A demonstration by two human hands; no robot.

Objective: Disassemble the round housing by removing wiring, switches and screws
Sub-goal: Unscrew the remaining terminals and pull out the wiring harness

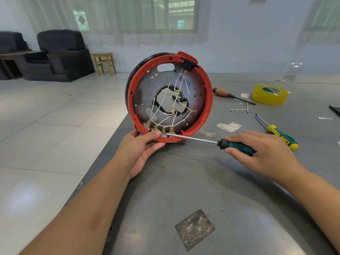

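Round housing (170, 96) stands on edge at the table's (202, 181) left rim, red ring and white wiring (165, 115) facing the camera. Left hand (139, 150) grips its lower rim. Right hand (265, 153) holds a green-handled screwdriver (211, 141), tip at the bottom brass terminals (163, 130). Tape roll (269, 94) lies well right.
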